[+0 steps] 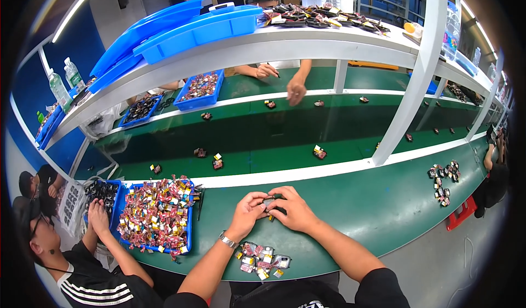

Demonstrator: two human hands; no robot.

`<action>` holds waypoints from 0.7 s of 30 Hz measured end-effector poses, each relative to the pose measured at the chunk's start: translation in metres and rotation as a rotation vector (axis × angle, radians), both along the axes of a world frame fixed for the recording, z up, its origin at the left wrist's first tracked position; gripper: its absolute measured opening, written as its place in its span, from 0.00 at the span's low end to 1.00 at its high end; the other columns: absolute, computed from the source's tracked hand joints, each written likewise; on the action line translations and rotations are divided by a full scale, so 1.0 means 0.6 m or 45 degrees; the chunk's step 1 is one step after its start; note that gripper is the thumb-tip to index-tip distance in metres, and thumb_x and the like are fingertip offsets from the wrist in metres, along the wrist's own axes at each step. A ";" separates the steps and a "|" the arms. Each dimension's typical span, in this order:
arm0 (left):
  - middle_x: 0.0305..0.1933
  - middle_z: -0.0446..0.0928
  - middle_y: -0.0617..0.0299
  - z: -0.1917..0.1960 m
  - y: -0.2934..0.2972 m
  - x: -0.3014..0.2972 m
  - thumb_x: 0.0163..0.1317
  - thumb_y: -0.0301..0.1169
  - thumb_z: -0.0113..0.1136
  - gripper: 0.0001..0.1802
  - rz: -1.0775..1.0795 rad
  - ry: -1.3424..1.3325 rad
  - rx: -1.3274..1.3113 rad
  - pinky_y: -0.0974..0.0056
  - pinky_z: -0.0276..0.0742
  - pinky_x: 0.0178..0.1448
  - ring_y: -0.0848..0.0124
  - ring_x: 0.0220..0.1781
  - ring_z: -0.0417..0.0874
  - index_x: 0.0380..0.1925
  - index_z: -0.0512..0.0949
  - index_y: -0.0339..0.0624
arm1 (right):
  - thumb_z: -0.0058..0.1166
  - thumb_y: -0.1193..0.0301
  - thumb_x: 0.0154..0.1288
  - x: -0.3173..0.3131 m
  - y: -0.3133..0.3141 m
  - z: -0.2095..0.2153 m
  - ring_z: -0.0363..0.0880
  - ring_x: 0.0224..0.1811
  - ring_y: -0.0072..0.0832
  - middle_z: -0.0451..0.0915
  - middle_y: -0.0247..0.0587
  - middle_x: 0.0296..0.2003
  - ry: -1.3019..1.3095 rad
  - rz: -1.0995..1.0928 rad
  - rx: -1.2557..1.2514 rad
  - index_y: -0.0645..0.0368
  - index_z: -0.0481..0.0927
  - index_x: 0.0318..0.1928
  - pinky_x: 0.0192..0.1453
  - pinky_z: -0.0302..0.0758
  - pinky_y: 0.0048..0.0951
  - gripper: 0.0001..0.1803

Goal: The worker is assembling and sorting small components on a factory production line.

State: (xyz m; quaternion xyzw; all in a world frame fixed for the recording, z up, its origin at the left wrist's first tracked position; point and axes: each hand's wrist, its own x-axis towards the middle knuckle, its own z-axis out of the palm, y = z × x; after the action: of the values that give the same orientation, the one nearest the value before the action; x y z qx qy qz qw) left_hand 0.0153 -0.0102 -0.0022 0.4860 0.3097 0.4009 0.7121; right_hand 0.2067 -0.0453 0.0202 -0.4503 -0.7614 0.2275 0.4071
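Over the green bench [339, 220], my left hand [247, 214] and my right hand [295, 210] meet with fingers curled round a small grey-black electronic unit [268, 202]. Fingers and thumbs cover most of it, and a bit of yellow shows beneath. Between my forearms, by the bench's near edge, lies a loose group of similar small units [264, 260] with white, yellow, red and dark parts. Left of my left hand stands a blue tray [189, 220] heaped with small red-wired parts [153, 212] bearing white and yellow pieces.
Tweezers [201, 201] lie beside the tray. At left a co-worker [96, 220] sits by a tray of black casings [103, 194]. Beyond a white rail, units [320, 152] dot a green conveyor. A white post [411, 83] and overhead shelf [307, 41] stand ahead. More units [441, 182] lie right.
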 end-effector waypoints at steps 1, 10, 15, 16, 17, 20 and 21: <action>0.52 0.76 0.57 -0.002 0.000 -0.001 0.67 0.19 0.49 0.15 0.000 0.000 -0.003 0.66 0.83 0.51 0.71 0.50 0.81 0.53 0.69 0.38 | 0.63 0.72 0.57 0.001 0.000 0.003 0.69 0.59 0.39 0.74 0.38 0.54 -0.032 0.007 0.048 0.53 0.85 0.36 0.61 0.70 0.38 0.06; 0.56 0.76 0.55 -0.002 0.001 -0.009 0.69 0.22 0.49 0.07 -0.047 -0.030 -0.014 0.65 0.82 0.54 0.70 0.51 0.81 0.43 0.76 0.36 | 0.62 0.71 0.59 0.000 0.006 -0.013 0.73 0.57 0.38 0.77 0.39 0.52 0.242 0.012 -0.069 0.54 0.84 0.37 0.61 0.70 0.37 0.06; 0.55 0.76 0.56 0.001 0.001 -0.010 0.69 0.24 0.50 0.07 -0.090 -0.081 -0.056 0.65 0.81 0.53 0.71 0.50 0.81 0.45 0.75 0.36 | 0.62 0.70 0.60 0.002 0.009 -0.023 0.74 0.56 0.39 0.78 0.39 0.51 0.313 0.016 -0.109 0.54 0.84 0.38 0.60 0.71 0.37 0.06; 0.55 0.76 0.56 0.001 0.001 -0.009 0.69 0.24 0.50 0.07 -0.091 -0.080 -0.054 0.65 0.81 0.53 0.71 0.50 0.81 0.45 0.75 0.36 | 0.62 0.70 0.60 0.002 0.009 -0.023 0.74 0.56 0.39 0.78 0.39 0.51 0.325 0.014 -0.134 0.55 0.84 0.38 0.60 0.71 0.37 0.07; 0.54 0.76 0.57 0.000 0.002 -0.009 0.69 0.24 0.50 0.07 -0.089 -0.062 -0.041 0.66 0.81 0.53 0.71 0.50 0.81 0.44 0.75 0.36 | 0.62 0.70 0.60 0.003 0.009 -0.023 0.74 0.56 0.38 0.78 0.39 0.51 0.338 0.012 -0.159 0.55 0.84 0.38 0.60 0.71 0.37 0.07; 0.52 0.77 0.58 -0.001 0.001 -0.009 0.69 0.23 0.51 0.06 -0.083 -0.005 -0.024 0.68 0.81 0.51 0.73 0.48 0.81 0.44 0.75 0.37 | 0.62 0.69 0.60 0.000 0.007 -0.020 0.75 0.56 0.38 0.78 0.40 0.51 0.465 0.057 -0.288 0.56 0.84 0.38 0.60 0.71 0.37 0.07; 0.51 0.77 0.59 -0.001 0.001 -0.009 0.69 0.23 0.51 0.06 -0.078 0.031 -0.020 0.69 0.81 0.51 0.74 0.47 0.81 0.43 0.75 0.37 | 0.62 0.69 0.60 -0.001 0.008 -0.021 0.75 0.56 0.38 0.78 0.40 0.51 0.466 0.056 -0.285 0.56 0.84 0.38 0.60 0.71 0.37 0.07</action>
State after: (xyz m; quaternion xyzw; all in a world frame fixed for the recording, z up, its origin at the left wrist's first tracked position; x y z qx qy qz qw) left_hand 0.0101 -0.0098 -0.0026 0.4946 0.3065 0.3708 0.7239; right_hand 0.2062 -0.0408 0.0078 -0.4271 -0.6544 0.3976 0.4809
